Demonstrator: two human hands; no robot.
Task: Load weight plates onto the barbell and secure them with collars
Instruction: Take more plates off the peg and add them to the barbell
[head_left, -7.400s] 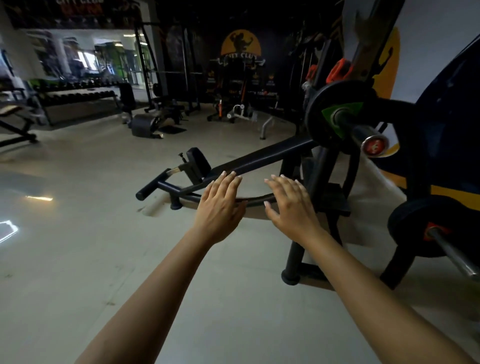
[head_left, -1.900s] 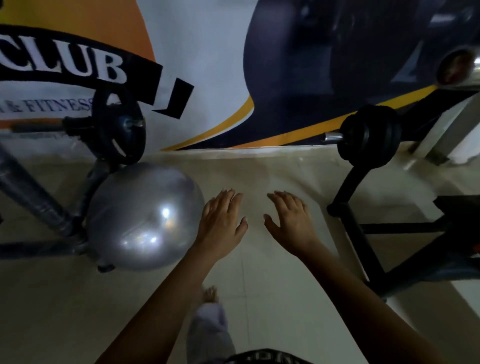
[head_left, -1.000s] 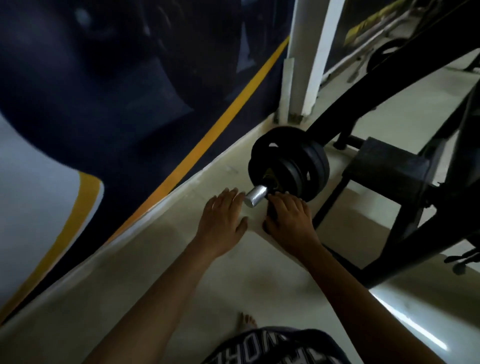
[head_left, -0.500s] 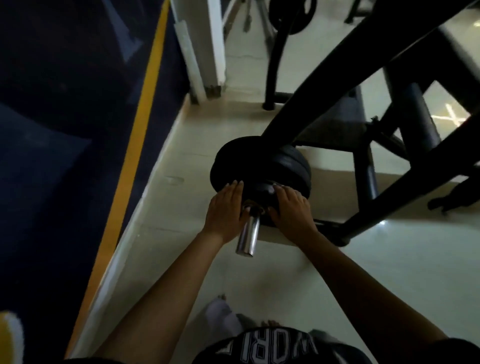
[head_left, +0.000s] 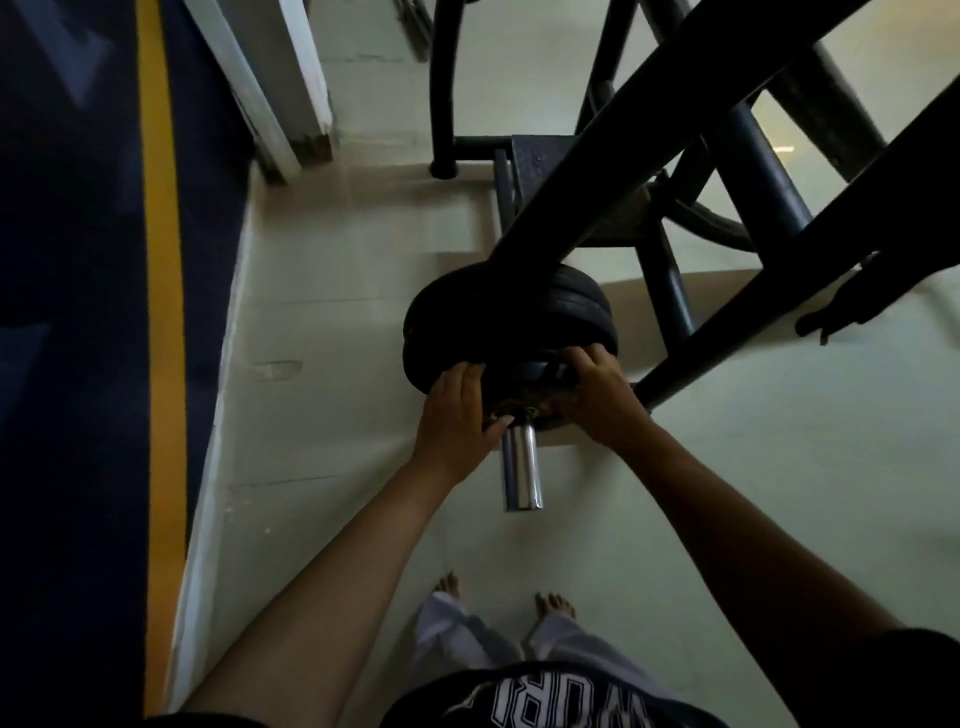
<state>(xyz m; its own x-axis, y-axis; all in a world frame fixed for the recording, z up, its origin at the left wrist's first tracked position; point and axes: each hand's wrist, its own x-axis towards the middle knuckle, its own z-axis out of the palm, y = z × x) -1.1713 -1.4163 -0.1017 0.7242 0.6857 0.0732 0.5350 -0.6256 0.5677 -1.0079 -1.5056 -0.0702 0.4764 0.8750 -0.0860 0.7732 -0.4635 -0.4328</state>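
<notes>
Several black weight plates (head_left: 506, 322) are stacked on a chrome storage peg (head_left: 519, 473) of a black rack. The peg's bare end sticks out toward me. My left hand (head_left: 457, 421) grips the left edge of the nearest, smaller plate (head_left: 524, 382), thumb on its face by the peg. My right hand (head_left: 597, 400) grips the same plate's right edge, fingers curled over the rim. No barbell or collar is in view.
Black rack beams (head_left: 675, 145) slant overhead and to the right, close above the plates. A dark wall with a yellow stripe (head_left: 161, 260) runs along the left. A white post (head_left: 280, 78) stands at the back. My bare feet (head_left: 498, 597) stand on the pale floor.
I have turned from the barbell rack to the stored plates. Both hands went from flat on the plate's face to gripping its two edges.
</notes>
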